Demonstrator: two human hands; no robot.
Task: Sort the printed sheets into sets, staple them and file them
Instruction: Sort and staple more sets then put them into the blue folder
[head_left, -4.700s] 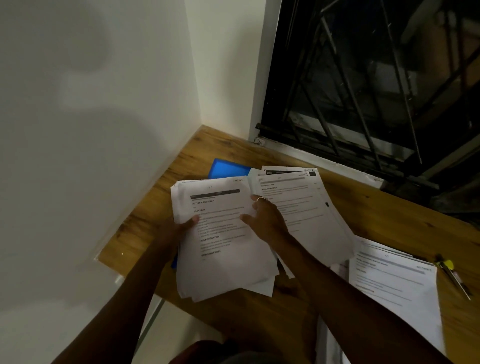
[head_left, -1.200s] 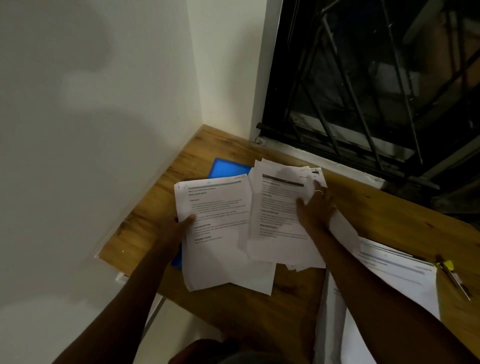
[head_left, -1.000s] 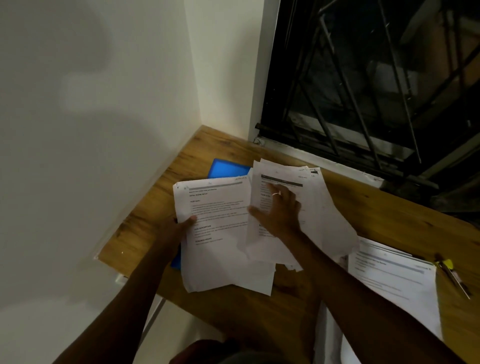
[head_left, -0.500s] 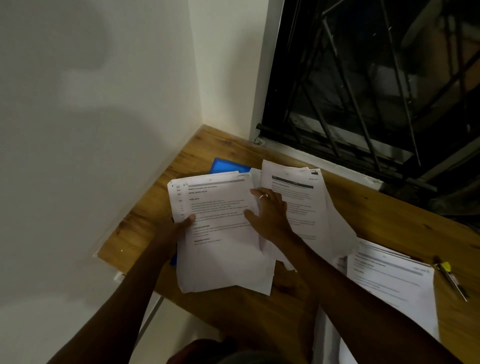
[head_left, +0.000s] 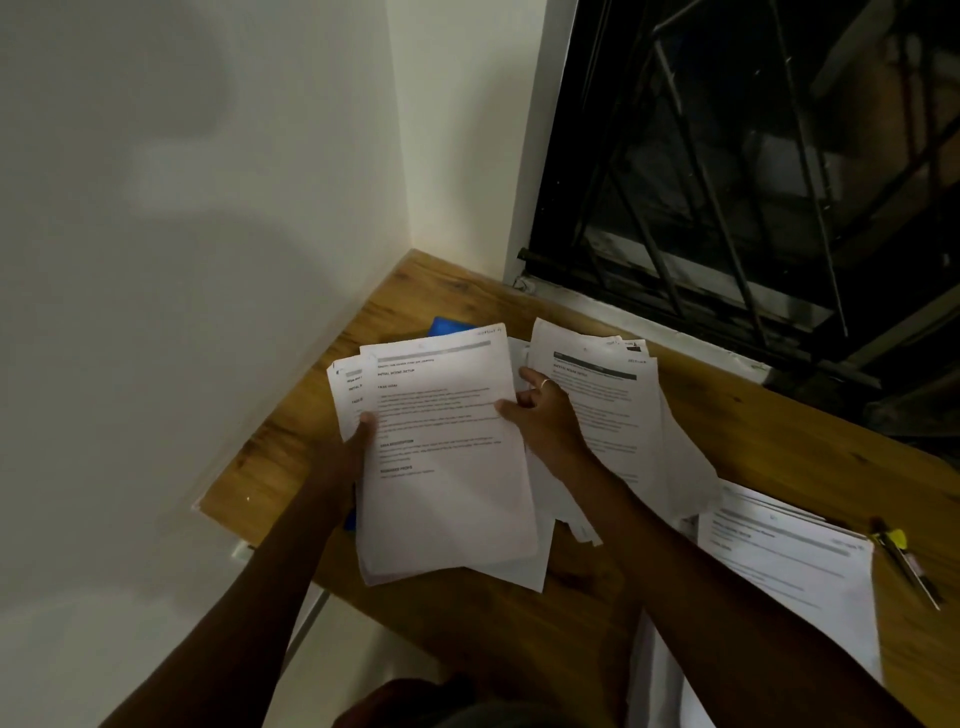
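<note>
My left hand grips the left edge of a stack of printed sheets, thumb on top, holding it tilted over the wooden desk. My right hand pinches the right edge of the stack's top sheet, thumb on the face and fingers behind. A ring shows on one finger. To the right lies a second loose pile of printed sheets, fanned out. A blue folder peeks out behind and below the held stack.
A third pile of sheets lies at the desk's right front, partly under my right forearm. A pen with a yellow cap lies beside it. White walls close the left and back; a barred dark window stands behind.
My right hand left the middle pile and came back to the held stack, now pinching its top sheet. The stack has risen and shifted a little, with a lower sheet fanned out at the left.
</note>
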